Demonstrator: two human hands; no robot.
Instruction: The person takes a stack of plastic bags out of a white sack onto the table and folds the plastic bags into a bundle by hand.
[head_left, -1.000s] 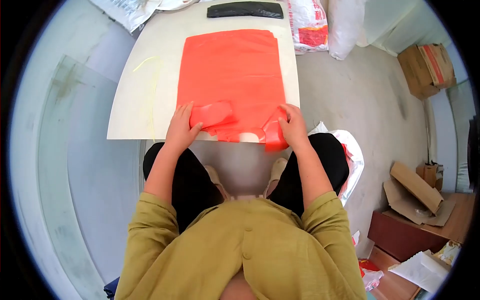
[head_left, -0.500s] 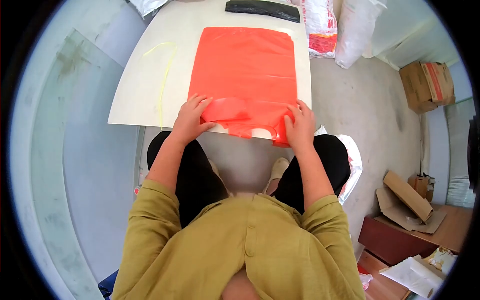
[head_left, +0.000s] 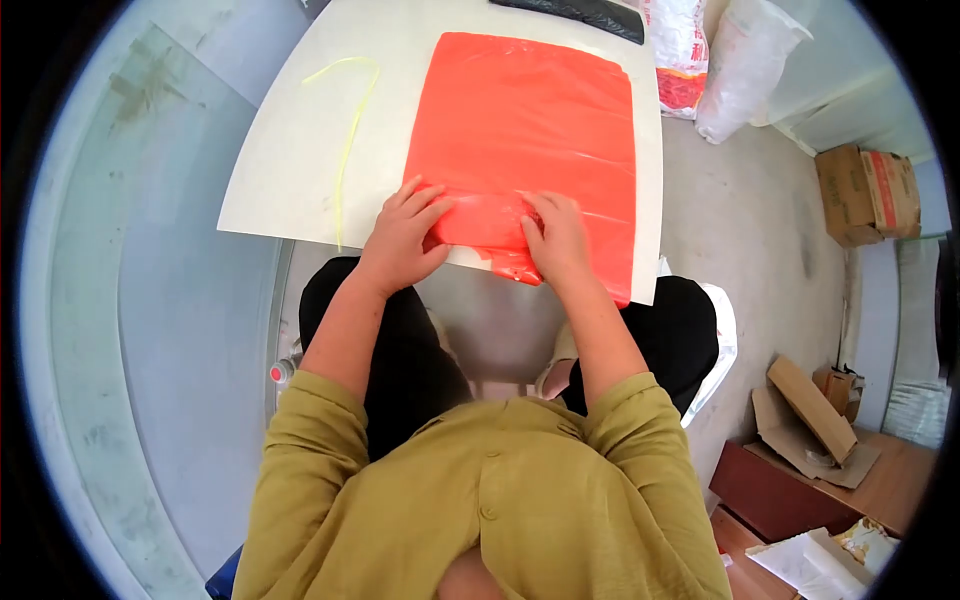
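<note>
A stack of thin red plastic sheet or bags (head_left: 525, 120) lies flat on a pale table (head_left: 290, 190), its near edge gathered and folded. My left hand (head_left: 405, 235) rests on the lower left corner of the red plastic, its fingers bent over the folded edge. Further right, my right hand (head_left: 557, 235) presses on the same near edge with fingers curled round the plastic. A crumpled flap of it hangs over the table's front edge between my hands. To the left lies a thin yellow strip (head_left: 347, 160).
A rolled black plastic bundle (head_left: 580, 15) lies at the table's far edge. Behind stand white sacks (head_left: 750, 65). On the right are a cardboard box (head_left: 865, 195) and flattened cardboard (head_left: 810, 415) over brown furniture (head_left: 790, 490). My knees are under the table's front edge.
My right hand has moved left along the near edge, closer to my left hand, gathering plastic. The view has shifted, so the table sits slightly further right and up.
</note>
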